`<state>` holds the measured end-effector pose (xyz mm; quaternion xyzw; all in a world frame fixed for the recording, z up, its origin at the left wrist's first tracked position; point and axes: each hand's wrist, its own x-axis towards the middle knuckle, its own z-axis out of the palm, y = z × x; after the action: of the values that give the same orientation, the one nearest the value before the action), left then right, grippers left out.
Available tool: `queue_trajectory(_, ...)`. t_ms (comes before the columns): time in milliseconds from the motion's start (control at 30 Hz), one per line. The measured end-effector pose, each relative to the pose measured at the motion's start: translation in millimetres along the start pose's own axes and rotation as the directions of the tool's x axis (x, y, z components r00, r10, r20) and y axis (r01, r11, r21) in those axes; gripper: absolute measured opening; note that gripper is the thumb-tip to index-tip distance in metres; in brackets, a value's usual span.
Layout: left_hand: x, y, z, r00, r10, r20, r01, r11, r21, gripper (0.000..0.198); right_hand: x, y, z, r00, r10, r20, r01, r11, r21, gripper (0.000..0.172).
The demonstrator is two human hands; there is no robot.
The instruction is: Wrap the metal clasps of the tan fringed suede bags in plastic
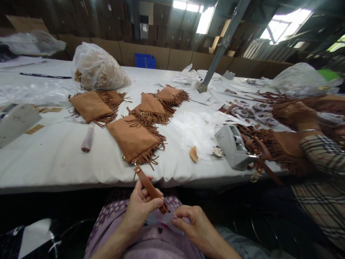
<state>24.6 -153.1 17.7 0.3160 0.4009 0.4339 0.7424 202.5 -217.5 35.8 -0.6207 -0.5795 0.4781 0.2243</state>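
A brown leather strap (148, 187) lies across my left hand (140, 203), whose fingers and thumb grip it. The strap's upper end has a metal clip at the corner of a brown fringed pouch (132, 138) near the table's front edge. To the right of the strap's looped end is my right hand (192, 219), with thumb and forefinger pinched together. Whatever it may hold is too small to make out. More fringed pouches lie behind, one at the left (91, 106) and another in the middle (152, 103).
A grey tape dispenser (231, 145) stands on the white table (61, 158) at the right. Beyond it, a person's hand (302, 115) rests among fringed brown pieces. A plastic bag (99, 68) and a blue crate (145, 60) are at the back. A metal post (223, 46) rises behind.
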Motion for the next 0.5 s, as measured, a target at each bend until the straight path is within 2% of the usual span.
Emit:
queue_trajectory(300, 5, -4, -2.9, 1.000, 0.013, 0.007, -0.014, 0.999, 0.042, 0.073, 9, -10, -3, 1.000, -0.029, -0.003, 0.029, 0.999, -0.037, 0.021)
queue_trajectory(500, 3, 1, -0.7, 0.999, 0.033, -0.001, -0.033, 0.998, 0.047, 0.071, 14, -6, -2, 0.999, 0.008, 0.038, -0.004, 0.995, -0.096, 0.026)
